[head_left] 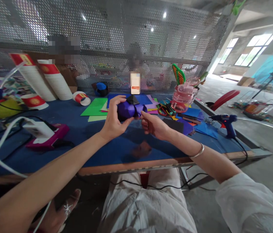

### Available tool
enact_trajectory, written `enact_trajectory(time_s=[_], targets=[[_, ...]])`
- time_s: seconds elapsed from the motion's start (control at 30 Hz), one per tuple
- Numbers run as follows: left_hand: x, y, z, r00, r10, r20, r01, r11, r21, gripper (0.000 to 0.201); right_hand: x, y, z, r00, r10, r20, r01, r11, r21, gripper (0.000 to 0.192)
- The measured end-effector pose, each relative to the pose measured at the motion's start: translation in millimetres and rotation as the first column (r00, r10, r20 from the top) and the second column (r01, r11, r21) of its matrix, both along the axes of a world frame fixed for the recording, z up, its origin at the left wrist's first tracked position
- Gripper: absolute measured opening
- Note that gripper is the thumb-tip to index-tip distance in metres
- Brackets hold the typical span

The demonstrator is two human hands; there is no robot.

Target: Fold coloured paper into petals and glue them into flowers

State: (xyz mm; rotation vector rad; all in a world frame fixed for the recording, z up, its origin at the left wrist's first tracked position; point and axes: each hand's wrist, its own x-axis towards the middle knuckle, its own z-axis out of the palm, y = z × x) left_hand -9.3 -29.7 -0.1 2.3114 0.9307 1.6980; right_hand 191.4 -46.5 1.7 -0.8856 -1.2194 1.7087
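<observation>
A purple faceted craft piece [126, 110], with a black pointed part [132, 99] on top, is held above the blue table. My left hand [114, 119] wraps round its left side, thumb underneath and fingers over the top. At its right end, the fingertips of my right hand [154, 124] pinch the edge of a purple part; whether a separate small bit sits between them is hidden. Behind the piece lie coloured sheets, among them a green sheet [94, 106].
Stacked paper cups [50, 77] and a magenta power strip [61, 131] with cables are on the left. A pink bottle [182, 97], scissors [166, 109], blue paper scraps [205, 128] and a glue gun [228, 124] are on the right. A phone [135, 83] stands against the perforated metal screen [112, 42].
</observation>
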Motion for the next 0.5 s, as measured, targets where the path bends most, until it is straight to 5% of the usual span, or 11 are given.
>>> enact_trajectory(time_s=[0.33,0.5], targets=[[4,0,-9.6,0.970,-0.162,-0.181,0.154,0.986,-0.056,0.069,-2,16,-9.1,0.985,-0.124,-0.124,0.115,0.990,-0.078,0.038],[3,-1,-11.0,0.964,-0.266,0.006,0.259,0.931,-0.257,0.075,3,23,-10.1,0.984,-0.127,-0.121,0.122,0.991,-0.054,0.027]])
